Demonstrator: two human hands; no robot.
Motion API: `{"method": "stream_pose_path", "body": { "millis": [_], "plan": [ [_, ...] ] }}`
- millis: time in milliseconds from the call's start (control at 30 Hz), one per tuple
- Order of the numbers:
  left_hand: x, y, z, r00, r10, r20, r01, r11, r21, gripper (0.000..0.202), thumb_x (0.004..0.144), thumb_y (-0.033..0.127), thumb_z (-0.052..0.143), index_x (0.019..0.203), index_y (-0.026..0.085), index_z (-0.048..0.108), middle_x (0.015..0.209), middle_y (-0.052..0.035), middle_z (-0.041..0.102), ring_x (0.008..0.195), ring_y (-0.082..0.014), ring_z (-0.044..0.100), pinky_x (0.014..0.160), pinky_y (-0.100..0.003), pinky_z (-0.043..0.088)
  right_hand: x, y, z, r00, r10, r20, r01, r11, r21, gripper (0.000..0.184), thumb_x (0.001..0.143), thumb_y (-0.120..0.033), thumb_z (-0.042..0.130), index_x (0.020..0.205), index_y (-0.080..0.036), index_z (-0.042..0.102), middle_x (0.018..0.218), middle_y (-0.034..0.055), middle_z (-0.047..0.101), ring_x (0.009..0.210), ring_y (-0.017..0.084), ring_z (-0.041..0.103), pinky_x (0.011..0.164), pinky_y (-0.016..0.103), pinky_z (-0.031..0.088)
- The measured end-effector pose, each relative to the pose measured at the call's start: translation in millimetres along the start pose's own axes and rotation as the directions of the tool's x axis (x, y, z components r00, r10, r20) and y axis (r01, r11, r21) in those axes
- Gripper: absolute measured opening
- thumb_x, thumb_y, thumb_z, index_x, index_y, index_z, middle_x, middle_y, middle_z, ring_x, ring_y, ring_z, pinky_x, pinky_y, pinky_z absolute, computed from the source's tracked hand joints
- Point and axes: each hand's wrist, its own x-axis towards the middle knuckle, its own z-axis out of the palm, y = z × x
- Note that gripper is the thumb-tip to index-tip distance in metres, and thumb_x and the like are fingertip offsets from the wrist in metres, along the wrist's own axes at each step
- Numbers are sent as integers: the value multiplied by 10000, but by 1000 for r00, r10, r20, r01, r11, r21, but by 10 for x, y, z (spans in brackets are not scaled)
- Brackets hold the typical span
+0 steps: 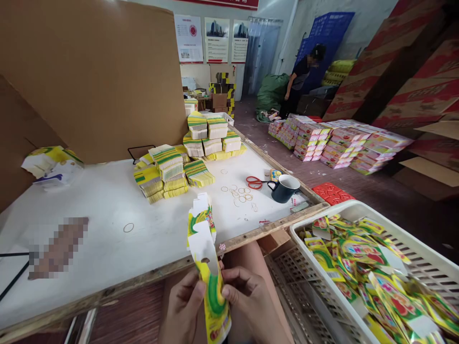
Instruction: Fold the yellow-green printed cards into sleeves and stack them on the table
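Between both hands is a yellow and green cardboard box [214, 291], partly folded, its white flap [203, 241] standing up at the far end. My left hand [184, 298] pinches its left edge, thumb on the printed face. On the other edge, my right hand [247, 298] grips with thumb and bent fingers. Just beyond, another yellow and green carton [201, 215] with white flaps rests near the table's front edge. Part of the held box's lower end is cut off by the frame.
Stacks of flat cartons [167, 167] stand on the white table [96, 215]. Rubber bands [242, 193], red-handled scissors [254, 182] and a dark mug [284, 188] lie to the right. A white basket [353, 208] holds many cartons. A person [301, 79] stands farther back near pink box stacks [310, 141].
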Motion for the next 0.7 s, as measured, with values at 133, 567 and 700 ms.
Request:
{"method": "stream_pose_path", "body": {
  "millis": [133, 567, 700],
  "plan": [
    [-2, -28, -33, 997, -62, -53, 62, 998, 0, 329, 755, 360, 685, 1048, 211, 709, 922, -79, 773, 828, -258, 710, 751, -363, 561, 7, 1, 7, 999, -10, -45, 6, 996, -92, 343, 649, -489, 751, 737, -159, 715, 724, 66, 715, 679, 195, 633, 626, 284, 508],
    [-6, -59, -16, 989, 124, -80, -85, 923, 374, 427, 775, 356, 657, 1167, 197, 600, 1089, -92, 725, 989, -266, 672, 835, -359, 553, 41, 100, -18, 996, -60, -71, 33, 943, -331, 297, 795, -436, 618, 705, -153, 613, 678, 41, 644, 629, 165, 575, 579, 255, 456],
    [-44, -94, -59, 980, 191, -63, -157, 922, 353, 598, 774, 319, 664, 1310, 251, 408, 1144, -121, 696, 1049, -275, 654, 845, -389, 559, 50, 97, -90, 990, -138, -3, 131, 947, -292, 362, 800, -352, 642, 1113, -191, 559, 934, 73, 670, 747, 184, 618, 676, 282, 500]
  ]
}}
